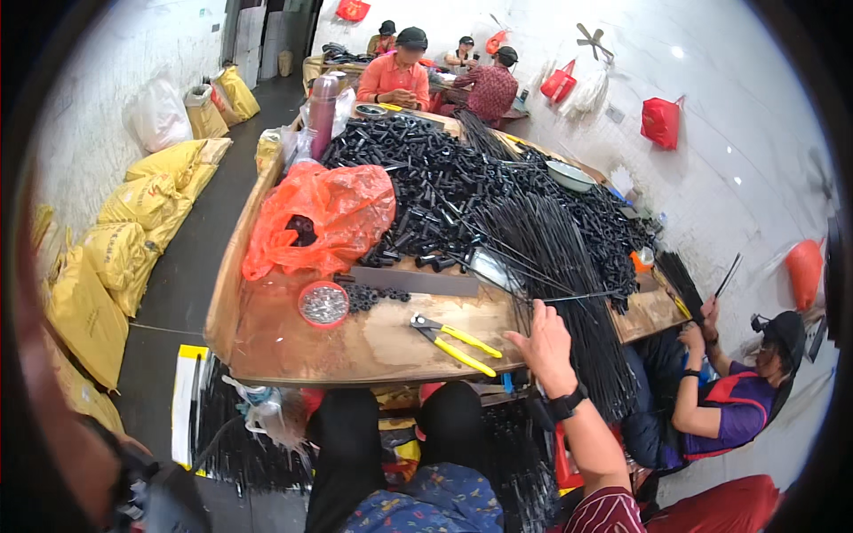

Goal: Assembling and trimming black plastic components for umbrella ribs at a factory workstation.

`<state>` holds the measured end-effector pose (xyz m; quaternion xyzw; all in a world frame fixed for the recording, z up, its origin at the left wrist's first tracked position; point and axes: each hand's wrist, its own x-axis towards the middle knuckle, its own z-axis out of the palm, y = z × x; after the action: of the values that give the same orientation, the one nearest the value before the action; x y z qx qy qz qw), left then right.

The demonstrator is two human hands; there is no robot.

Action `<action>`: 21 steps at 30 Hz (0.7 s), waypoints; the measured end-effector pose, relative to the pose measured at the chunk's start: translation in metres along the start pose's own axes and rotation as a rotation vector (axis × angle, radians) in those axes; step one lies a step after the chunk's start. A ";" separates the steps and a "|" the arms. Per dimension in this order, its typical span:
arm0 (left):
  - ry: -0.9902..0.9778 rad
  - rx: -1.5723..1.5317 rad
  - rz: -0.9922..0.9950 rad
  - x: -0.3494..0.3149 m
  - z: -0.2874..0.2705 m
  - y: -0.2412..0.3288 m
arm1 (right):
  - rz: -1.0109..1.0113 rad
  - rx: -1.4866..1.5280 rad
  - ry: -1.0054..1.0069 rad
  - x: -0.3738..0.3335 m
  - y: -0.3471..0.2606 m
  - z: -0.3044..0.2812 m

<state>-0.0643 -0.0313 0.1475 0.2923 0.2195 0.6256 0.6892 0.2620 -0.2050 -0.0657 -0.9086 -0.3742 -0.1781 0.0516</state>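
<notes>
My right hand (545, 348), with a dark watch on its wrist, is over the front edge of the wooden table (293, 355). Its thumb stands apart from the raised fingers, and I see nothing held in it. Just beyond the fingertips lies a bundle of long thin black rods (577, 258), with a pale thin rod (582, 296) across it. Left of the hand rest yellow-handled cutting pliers (455, 345), jaws pointing away from me. My left hand is out of view; a blurred skin-coloured shape at the lower left rim is unclear.
Short black tubes (418, 186) are heaped behind. A red bowl of small metal pieces (323, 305), a flat metal bar (413, 281) and an orange plastic bag (324, 213) lie leftward. A co-worker (724, 400) sits at right. Yellow sacks (115, 258) line the left wall.
</notes>
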 end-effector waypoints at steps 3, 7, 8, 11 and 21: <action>-0.068 0.012 0.072 -0.014 0.009 -0.002 | 0.008 0.038 -0.003 0.003 0.004 0.001; -0.223 0.059 0.139 -0.016 0.016 -0.005 | -0.097 0.072 0.055 0.006 0.018 0.000; -0.260 0.070 0.152 -0.017 0.017 -0.005 | -0.106 0.086 0.053 0.003 0.017 -0.002; -0.371 0.079 0.218 -0.016 0.023 -0.004 | -0.110 0.107 0.059 -0.002 0.021 -0.003; -0.801 0.006 0.282 0.003 0.040 -0.018 | 0.005 -0.156 0.007 -0.012 0.027 -0.003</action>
<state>-0.0235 -0.0344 0.1649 0.5412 -0.1060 0.5502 0.6270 0.2719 -0.2332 -0.0662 -0.9101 -0.3569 -0.2098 -0.0175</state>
